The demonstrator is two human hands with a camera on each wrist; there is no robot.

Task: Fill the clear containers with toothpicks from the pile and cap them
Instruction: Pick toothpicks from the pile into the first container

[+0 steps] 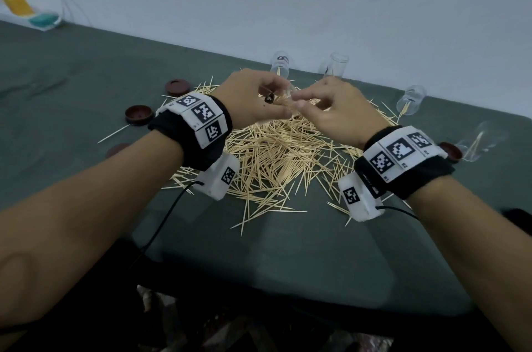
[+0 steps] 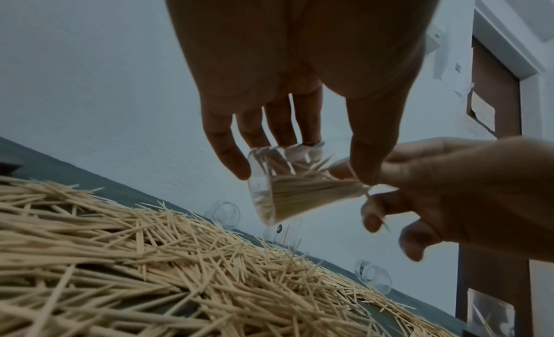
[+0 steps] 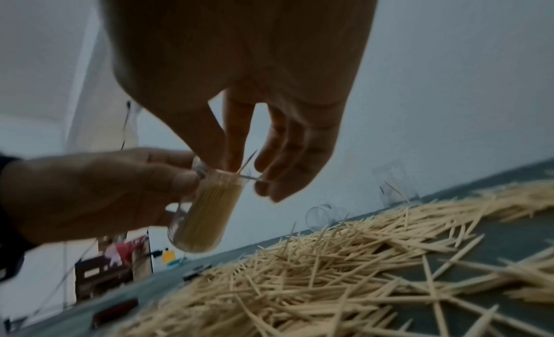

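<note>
A clear container (image 2: pixel 279 188), nearly full, is being gripped by the left hand (image 1: pixel 253 98) above the pile (image 1: pixel 276 155); the right hand (image 1: pixel 334 109) is pinching toothpicks (image 3: pixel 247 163) at its mouth. Crooked sticks could jam and spill.

Light dim, cool, bluish in all views. Head view: soft diffuse light, faint shadows under toothpick pile (image 1: pixel 276 155); clear container (image 1: pixel 480 140) near table's right edge smeared by motion blur; table edges (image 1: pixel 86 69) bowed by wide lens. Wrist views: left hand (image 2: pixel 299 81) and right hand (image 3: pixel 239 81) backlit against pale wall, palms dark, underexposed. Right wrist view soft throughout, noisy; background at left edge out of focus.
</note>
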